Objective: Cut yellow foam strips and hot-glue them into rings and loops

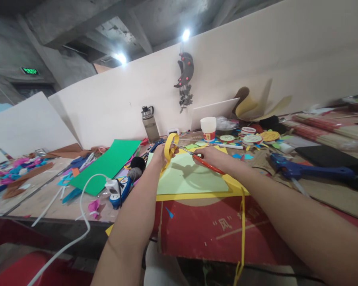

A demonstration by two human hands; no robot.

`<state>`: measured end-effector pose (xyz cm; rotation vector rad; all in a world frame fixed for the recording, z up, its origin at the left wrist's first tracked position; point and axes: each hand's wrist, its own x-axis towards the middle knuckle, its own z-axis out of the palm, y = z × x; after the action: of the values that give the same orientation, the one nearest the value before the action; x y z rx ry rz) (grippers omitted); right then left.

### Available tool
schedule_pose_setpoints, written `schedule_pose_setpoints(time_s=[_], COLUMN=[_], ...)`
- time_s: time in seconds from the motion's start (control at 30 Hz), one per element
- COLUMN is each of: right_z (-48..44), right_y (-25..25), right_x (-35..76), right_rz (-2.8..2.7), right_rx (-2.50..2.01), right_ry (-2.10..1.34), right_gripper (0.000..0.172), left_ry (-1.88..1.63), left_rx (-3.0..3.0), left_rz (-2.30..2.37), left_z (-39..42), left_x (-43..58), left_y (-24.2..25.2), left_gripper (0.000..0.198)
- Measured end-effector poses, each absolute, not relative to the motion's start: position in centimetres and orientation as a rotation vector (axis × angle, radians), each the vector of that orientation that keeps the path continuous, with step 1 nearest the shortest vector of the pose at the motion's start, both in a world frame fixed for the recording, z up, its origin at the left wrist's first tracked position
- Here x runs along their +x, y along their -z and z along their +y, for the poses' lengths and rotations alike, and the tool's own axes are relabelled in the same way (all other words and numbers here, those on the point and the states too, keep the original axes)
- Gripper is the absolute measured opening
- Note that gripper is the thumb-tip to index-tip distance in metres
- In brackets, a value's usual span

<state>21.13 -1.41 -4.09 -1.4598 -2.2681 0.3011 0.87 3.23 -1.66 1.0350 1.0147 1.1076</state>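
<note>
Foreground: a red board (197,230) with pale lettering lies along the near edge of the table (68,212), and a narrow yellow ribbon (243,226) hangs down in front of it. Just beyond, a pale green sheet (193,180) lies on a yellow sheet (197,196), both below the hands. Middle ground: a curled yellow strip (167,150) is raised at the left hand (159,155), above the far left part of the pale green sheet, and the scissors (207,164) point towards it from the right. For cutting of this kind, the strip is best held taut close to the blades and fed well in towards the pivot, with the fingertips clear of the cutting line; turning the strip rather than the wrist should give a smoother edge. Grip: the left thumb and fingers are together, pinching the strip, whose loop rises over them; the right hand (211,155) is clamped around the orange handles. Whether the blades touch the strip, and how far apart they are, cannot be told. At the sides lie a green sheet (110,167) and a blue glue gun (316,171). Background: a paper cup (208,126) stands beyond the hands, a bottle (150,126) stands in front of the white panel (116,99), and a dark crescent ornament (186,69) hangs before that panel
</note>
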Motion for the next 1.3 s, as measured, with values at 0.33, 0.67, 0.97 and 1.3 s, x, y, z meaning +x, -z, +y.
schedule_pose_setpoints(time_s=[0.33,0.67,0.97,1.3], right_z=[-1.4,-1.3,-1.8,-2.6], right_y=[4.1,4.2,3.9,3.0], right_x=[21.0,20.8,20.6,21.7], right_rz=[-2.276,-2.277,-2.292,-2.388], right_rx=[-1.482,-1.478,-1.535,-2.009], right_ry=[-0.293,-0.326,-0.497,-0.17], right_gripper=[0.034,0.033,0.028,0.04], left_ry=[-1.083,-1.034,-0.962,-0.747], left_rx=[1.059,1.036,1.156,1.896], left_rz=[1.064,1.079,1.216,1.71], left_z=[3.7,3.8,3.7,3.4], left_x=[0.8,0.7,0.6,0.6], left_y=[2.0,2.0,2.5,3.6], left_gripper=[0.003,0.005,0.009,0.009])
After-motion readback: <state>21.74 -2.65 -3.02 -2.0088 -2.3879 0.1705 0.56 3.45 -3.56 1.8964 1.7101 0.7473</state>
